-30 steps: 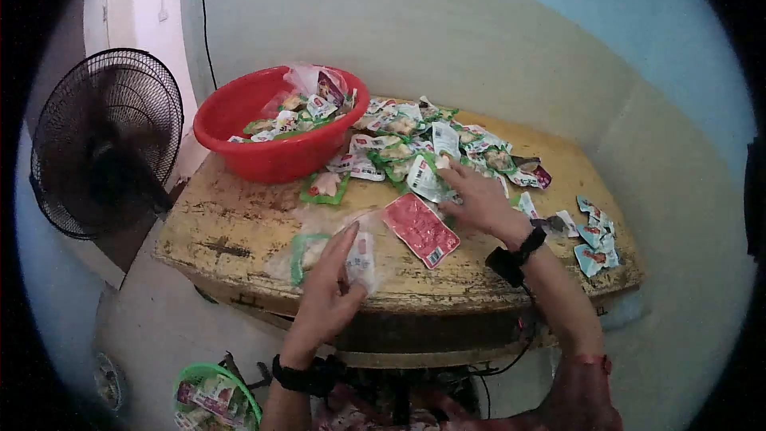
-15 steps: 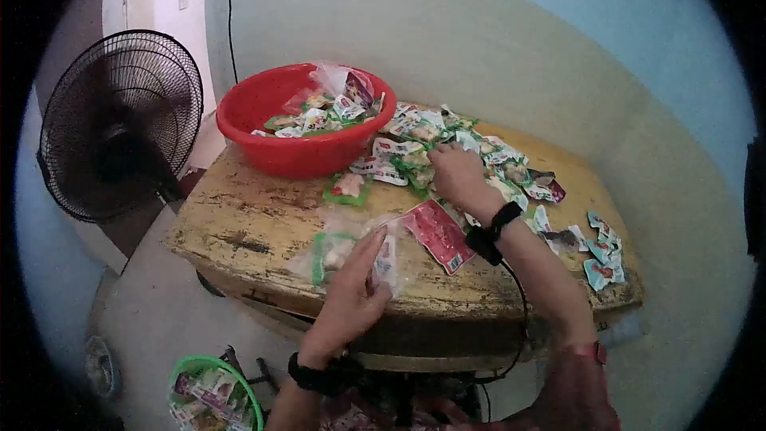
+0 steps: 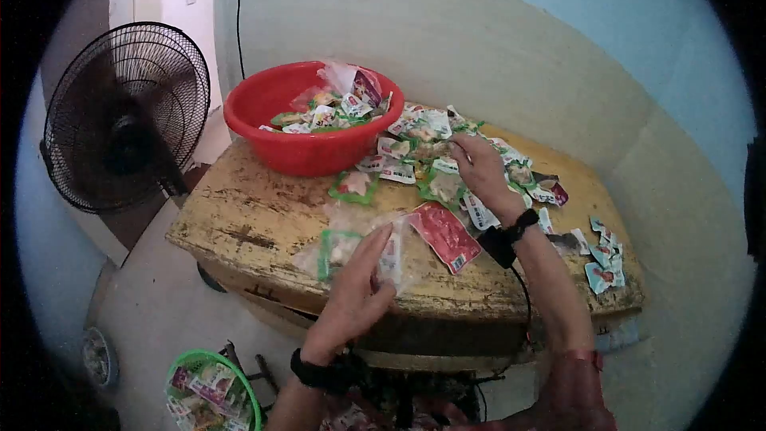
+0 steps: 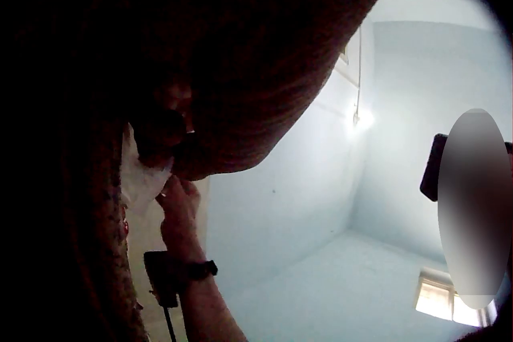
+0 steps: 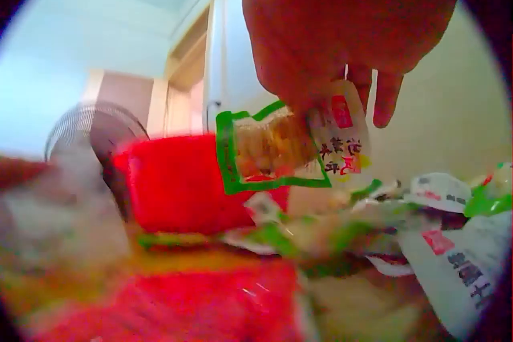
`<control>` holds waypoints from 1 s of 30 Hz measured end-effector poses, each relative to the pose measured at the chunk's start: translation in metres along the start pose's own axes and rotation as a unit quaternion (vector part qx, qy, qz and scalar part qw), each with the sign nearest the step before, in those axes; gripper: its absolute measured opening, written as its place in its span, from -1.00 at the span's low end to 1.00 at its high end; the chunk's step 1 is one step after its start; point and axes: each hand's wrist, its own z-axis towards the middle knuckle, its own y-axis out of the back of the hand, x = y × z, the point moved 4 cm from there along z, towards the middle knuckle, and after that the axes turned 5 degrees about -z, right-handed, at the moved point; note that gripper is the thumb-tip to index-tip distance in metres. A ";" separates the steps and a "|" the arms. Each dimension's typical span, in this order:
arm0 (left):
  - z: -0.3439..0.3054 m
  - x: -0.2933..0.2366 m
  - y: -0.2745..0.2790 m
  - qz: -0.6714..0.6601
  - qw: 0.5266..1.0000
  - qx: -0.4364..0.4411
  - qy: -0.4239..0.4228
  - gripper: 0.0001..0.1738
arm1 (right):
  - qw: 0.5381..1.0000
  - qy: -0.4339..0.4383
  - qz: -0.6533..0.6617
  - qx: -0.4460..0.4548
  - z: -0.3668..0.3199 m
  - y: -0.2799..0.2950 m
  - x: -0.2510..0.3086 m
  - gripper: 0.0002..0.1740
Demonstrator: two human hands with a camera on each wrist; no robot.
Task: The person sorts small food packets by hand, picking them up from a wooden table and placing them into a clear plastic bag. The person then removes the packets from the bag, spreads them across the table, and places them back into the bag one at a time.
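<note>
My right hand (image 3: pixel 483 169) pinches a green-edged snack packet (image 5: pixel 272 149) over the pile of packets (image 3: pixel 423 129). The packet has a clear window showing pale brown food, and a white end with red print. My left hand (image 3: pixel 359 291) is low over the front of the table, holding a clear plastic bag (image 3: pixel 399 259). Inside the bag lies a green-edged packet (image 3: pixel 325 255), partly covered by that hand. The left wrist view is dark, with whitish plastic (image 4: pixel 143 174) beside the fingers. A flat red packet (image 3: pixel 445 235) lies between my hands.
A red basin (image 3: pixel 311 152) holding packets stands at the table's back left. Small blue packets (image 3: pixel 604 259) lie at the right end of the worn yellow table (image 3: pixel 231 219). A black fan (image 3: pixel 124 120) stands left. On the floor is a green basket (image 3: pixel 254 395) with packets.
My right hand reached down into the pile and now lifts a green-edged packet from it. The left hand keeps its pose at the bag. The head view has shifted a little.
</note>
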 end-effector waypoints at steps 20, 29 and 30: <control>-0.011 -0.077 -0.039 0.277 0.960 -0.005 -0.038 -0.07 | 0.949 -0.132 0.271 0.095 -0.145 0.099 0.073 -0.78; -0.012 -0.089 -0.085 0.386 0.915 -0.006 -0.112 -0.08 | 0.908 -0.174 0.369 0.097 -0.152 0.067 0.074 -0.76; -0.012 -0.089 -0.088 0.378 0.918 -0.004 -0.118 -0.08 | 0.901 -0.184 0.381 0.098 -0.154 0.060 0.071 -0.74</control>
